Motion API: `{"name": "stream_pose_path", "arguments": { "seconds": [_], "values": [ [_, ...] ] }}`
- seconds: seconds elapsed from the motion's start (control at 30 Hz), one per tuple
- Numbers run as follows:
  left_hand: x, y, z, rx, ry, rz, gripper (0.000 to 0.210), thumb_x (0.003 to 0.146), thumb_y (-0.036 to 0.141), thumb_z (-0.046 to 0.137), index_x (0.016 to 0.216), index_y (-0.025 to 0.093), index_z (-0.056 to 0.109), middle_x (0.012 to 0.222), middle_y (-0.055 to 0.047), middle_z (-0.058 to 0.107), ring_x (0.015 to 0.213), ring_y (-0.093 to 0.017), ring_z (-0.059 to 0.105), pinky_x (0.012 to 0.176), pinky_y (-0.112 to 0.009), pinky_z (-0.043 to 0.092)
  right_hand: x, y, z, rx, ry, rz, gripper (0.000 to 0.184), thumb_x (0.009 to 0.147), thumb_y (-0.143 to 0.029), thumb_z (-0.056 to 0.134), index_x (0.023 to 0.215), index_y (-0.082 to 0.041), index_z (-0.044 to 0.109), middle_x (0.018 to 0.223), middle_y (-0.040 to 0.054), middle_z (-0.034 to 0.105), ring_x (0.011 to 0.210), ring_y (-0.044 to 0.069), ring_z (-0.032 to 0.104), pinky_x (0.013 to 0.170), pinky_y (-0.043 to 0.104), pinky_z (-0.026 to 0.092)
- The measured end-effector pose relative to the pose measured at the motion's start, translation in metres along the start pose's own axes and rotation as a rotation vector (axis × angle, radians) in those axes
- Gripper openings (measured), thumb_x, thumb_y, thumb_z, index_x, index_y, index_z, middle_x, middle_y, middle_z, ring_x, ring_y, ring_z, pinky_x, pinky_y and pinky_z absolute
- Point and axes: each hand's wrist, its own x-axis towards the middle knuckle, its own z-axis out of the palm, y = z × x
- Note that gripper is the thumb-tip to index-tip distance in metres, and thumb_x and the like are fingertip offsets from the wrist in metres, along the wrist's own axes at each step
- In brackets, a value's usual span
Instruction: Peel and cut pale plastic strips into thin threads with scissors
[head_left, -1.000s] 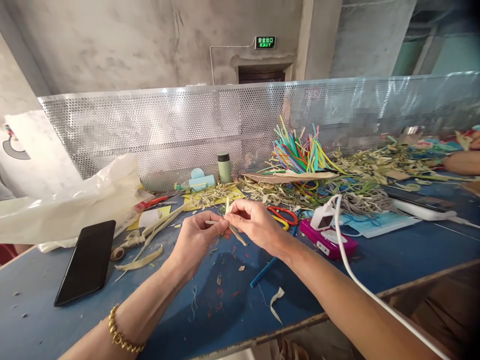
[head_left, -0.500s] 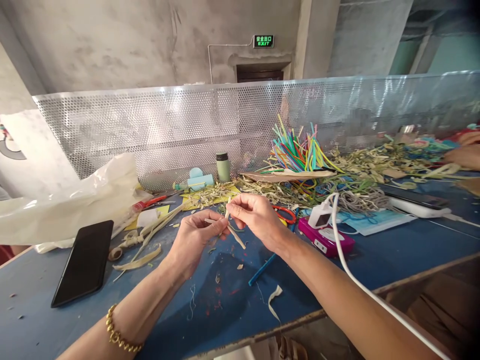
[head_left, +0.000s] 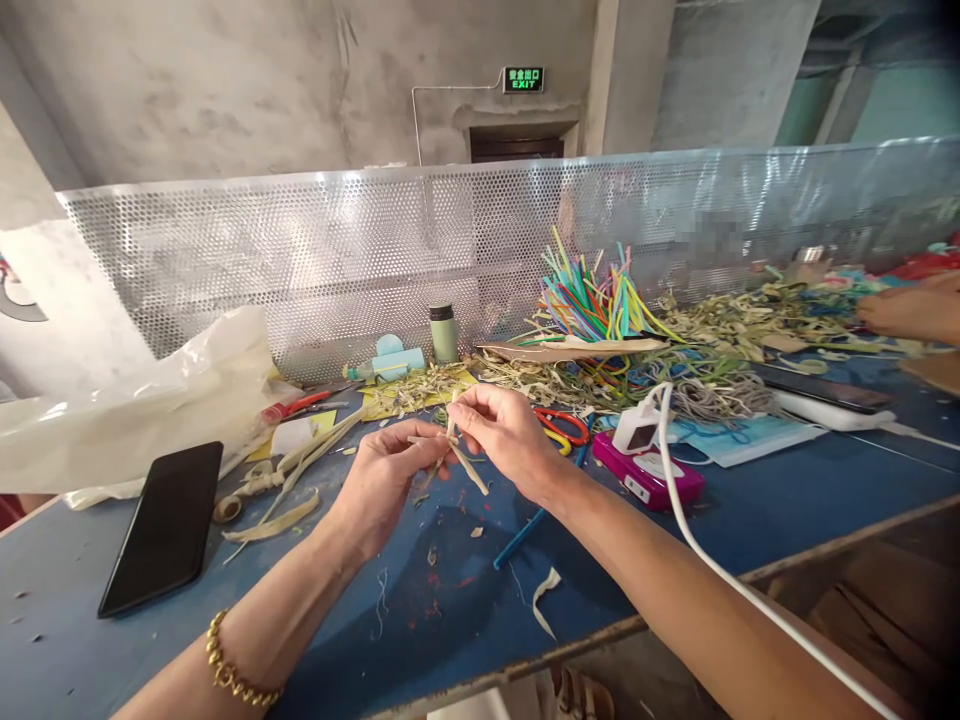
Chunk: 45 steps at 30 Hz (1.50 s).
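left hand (head_left: 381, 478) | right hand (head_left: 504, 438) | pinching narrow, crossed, pale strips (head_left: 470, 470) | blue table (head_left: 352, 640)

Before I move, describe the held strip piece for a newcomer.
Over the blue table, find the left hand and right hand close together. Pinched between them is the pale strip piece, ends jutting out; unlike the loose strips nearby, it is held up.

Narrow pale strips (head_left: 470, 471), crossed, between left hand (head_left: 386, 475) and right hand (head_left: 511, 442).
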Motion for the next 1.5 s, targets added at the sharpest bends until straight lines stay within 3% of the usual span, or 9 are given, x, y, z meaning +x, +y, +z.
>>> {"name": "stream_pose_path", "arguments": {
  "seconds": [0.2,0.43,0.6,0.87,1.37,1.5],
  "values": [
    [-0.001,0.002,0.002,-0.026,0.001,-0.019,0.013,0.07,0.026,0.077,0.072,0.014,0.072,0.068,-0.002,0.068,0.06,-0.011,0.057,0.065,-0.024,0.042,0.0,0.001,0.0,0.026,-0.004,-0.016,0.02,0.085,-0.033,0.061,0.077,-0.014,0.06,0.057,-0.0029,0.053,0.048,0.008,0.046,0.048,0.023,0.038],
    [0.003,0.002,-0.002,-0.163,0.141,-0.072,0.017,0.063,0.025,0.082,0.072,0.014,0.072,0.064,-0.001,0.065,0.06,-0.01,0.057,0.062,-0.021,0.041,0.0,-0.002,-0.003,-0.102,0.022,-0.044,0.023,0.088,-0.037,0.058,0.083,-0.015,0.061,0.068,-0.0002,0.061,0.048,0.008,0.049,0.047,0.023,0.039],
    [0.005,0.001,-0.004,-0.183,0.172,-0.067,0.019,0.06,0.025,0.083,0.07,0.013,0.071,0.064,-0.001,0.065,0.06,-0.01,0.055,0.06,-0.02,0.04,-0.003,0.0,-0.001,-0.218,-0.07,-0.123,0.01,0.084,-0.023,0.062,0.079,-0.015,0.064,0.069,0.0013,0.065,0.056,0.01,0.055,0.053,0.022,0.043],
    [0.006,-0.004,-0.004,-0.123,0.185,-0.089,0.023,0.06,0.029,0.083,0.071,0.012,0.071,0.064,-0.002,0.065,0.059,-0.01,0.055,0.058,-0.021,0.038,-0.008,-0.007,0.002,-0.458,0.014,-0.238,0.013,0.082,-0.011,0.061,0.07,-0.015,0.062,0.063,0.0001,0.064,0.057,0.01,0.055,0.058,0.022,0.04],
    [0.004,-0.004,-0.004,-0.057,0.161,-0.079,0.017,0.066,0.028,0.079,0.071,0.013,0.071,0.062,-0.003,0.066,0.059,-0.011,0.055,0.057,-0.022,0.036,-0.006,-0.006,-0.005,-0.395,-0.079,-0.162,0.013,0.081,-0.016,0.061,0.068,-0.016,0.062,0.065,0.0022,0.064,0.059,0.013,0.055,0.055,0.024,0.039],
    [0.003,-0.001,-0.002,-0.065,0.171,-0.066,0.017,0.065,0.028,0.079,0.07,0.014,0.07,0.061,-0.002,0.065,0.059,-0.01,0.054,0.059,-0.022,0.037,-0.003,-0.004,-0.008,-0.307,-0.107,-0.136,0.016,0.085,-0.027,0.062,0.074,-0.016,0.064,0.068,0.0025,0.065,0.061,0.012,0.055,0.056,0.024,0.041]
  ]
}}
